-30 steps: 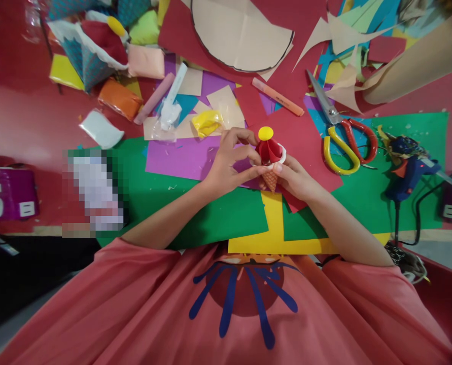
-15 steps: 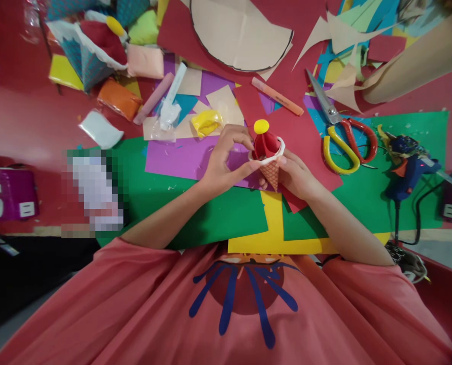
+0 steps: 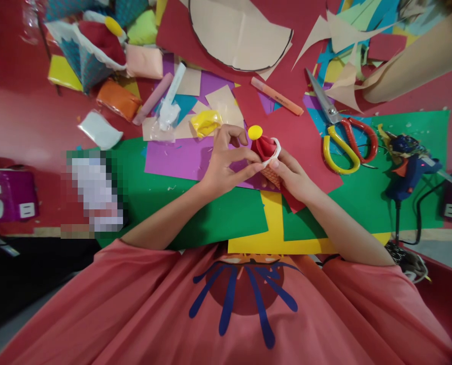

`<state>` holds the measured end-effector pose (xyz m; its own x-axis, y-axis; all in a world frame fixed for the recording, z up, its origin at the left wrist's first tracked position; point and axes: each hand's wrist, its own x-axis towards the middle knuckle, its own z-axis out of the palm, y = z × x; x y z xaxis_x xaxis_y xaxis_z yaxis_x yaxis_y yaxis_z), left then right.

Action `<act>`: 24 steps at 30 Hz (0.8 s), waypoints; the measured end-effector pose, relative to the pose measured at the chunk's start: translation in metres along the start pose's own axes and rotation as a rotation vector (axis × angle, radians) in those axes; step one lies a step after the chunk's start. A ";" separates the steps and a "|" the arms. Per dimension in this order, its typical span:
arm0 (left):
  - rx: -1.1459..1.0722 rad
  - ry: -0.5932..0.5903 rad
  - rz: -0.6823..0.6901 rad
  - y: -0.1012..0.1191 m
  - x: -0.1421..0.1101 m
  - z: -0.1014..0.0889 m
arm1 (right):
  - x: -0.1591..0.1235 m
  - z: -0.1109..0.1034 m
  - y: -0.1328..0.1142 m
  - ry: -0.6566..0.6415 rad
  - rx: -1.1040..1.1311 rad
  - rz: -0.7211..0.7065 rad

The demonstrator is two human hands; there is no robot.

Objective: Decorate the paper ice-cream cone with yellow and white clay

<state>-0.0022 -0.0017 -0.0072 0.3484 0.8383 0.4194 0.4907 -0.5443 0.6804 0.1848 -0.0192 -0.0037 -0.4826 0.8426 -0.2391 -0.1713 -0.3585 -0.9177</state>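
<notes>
A small craft ice cream cone [image 3: 271, 176] is held tilted above the purple paper. It has a waffle-patterned cone, a red folded filling [image 3: 265, 147], a white clay-like rim [image 3: 277, 148] and a yellow disc [image 3: 255, 133] on top. My right hand [image 3: 294, 177] is closed around its right side, the thumb pressing near the rim. From the left, my left hand [image 3: 226, 159] pinches the rim's near edge between thumb and a finger, its other fingers curled above. The cone's lower right side is partly hidden by my right hand.
Scissors [image 3: 332, 109] and a glue gun [image 3: 412, 172] with a cord lie to the right. An orange marker [image 3: 277, 96] and a yellow clay packet [image 3: 206, 122] lie beyond my hands. A larger blue cone [image 3: 92, 66] lies back left among several clay packets; a paper roll [image 3: 416, 61] is back right.
The cone has tipped over to the left, so its yellow disc sits lower and further left. My right hand has turned with it; my left fingers stay at the rim.
</notes>
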 end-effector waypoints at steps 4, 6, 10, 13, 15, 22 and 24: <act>-0.041 0.043 0.037 -0.001 -0.001 0.001 | 0.000 0.001 -0.001 0.001 0.060 0.023; -0.043 0.026 0.023 -0.001 -0.002 0.001 | 0.000 0.001 0.000 0.002 0.094 0.030; -0.071 0.055 0.099 -0.002 -0.002 0.001 | 0.002 0.001 0.000 0.030 0.109 0.046; -0.091 0.077 0.110 0.000 0.000 0.000 | 0.006 -0.002 -0.005 -0.040 0.209 0.178; -0.067 0.085 0.105 0.001 0.001 -0.001 | 0.008 -0.004 -0.010 -0.118 0.307 0.303; 0.114 0.047 0.174 -0.001 0.002 -0.005 | 0.009 -0.004 -0.016 -0.245 0.406 0.510; 0.155 0.056 0.193 -0.001 0.002 -0.006 | 0.009 -0.003 -0.016 -0.215 0.341 0.517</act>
<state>-0.0066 0.0005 -0.0036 0.4047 0.7163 0.5685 0.5372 -0.6893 0.4861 0.1859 -0.0049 0.0077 -0.7310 0.4408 -0.5209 -0.1170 -0.8330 -0.5407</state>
